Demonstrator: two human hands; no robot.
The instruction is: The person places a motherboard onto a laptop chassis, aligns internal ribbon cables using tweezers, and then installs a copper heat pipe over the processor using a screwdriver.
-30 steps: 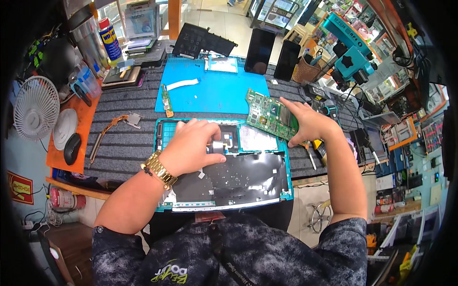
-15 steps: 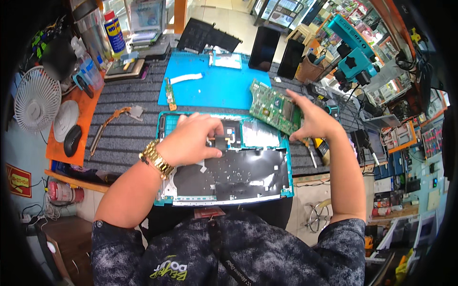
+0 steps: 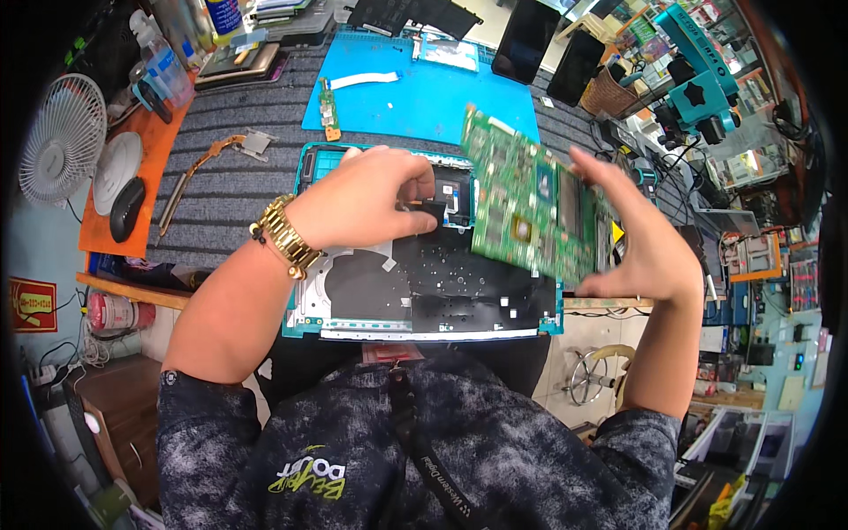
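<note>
A green laptop motherboard (image 3: 521, 208) is in my right hand (image 3: 658, 234), its thumb and fingers gripping the right edge. The board is raised and tilted over the right part of a teal-edged laptop chassis (image 3: 371, 296) with a black and silver inside. My left hand (image 3: 367, 199) reaches over the chassis's upper middle, its thumb and index finger pinching a small dark flat piece (image 3: 430, 210), whose kind is hard to make out. Close to these fingers lies a dark component with white labels (image 3: 457, 196). The board hides the chassis's upper right.
Behind the chassis lies a blue mat (image 3: 433, 106) with a small green board on a white ribbon cable (image 3: 329, 110). A copper heat pipe (image 3: 199, 172) rests on the grey ribbed bench cover at left, near a black mouse (image 3: 128, 209). A teal microscope (image 3: 698, 97) stands at right.
The motherboard has come up closer and tilted more steeply in my right hand. My left hand keeps its pinch over the chassis. The whole view has shifted, with the bench higher in the picture.
</note>
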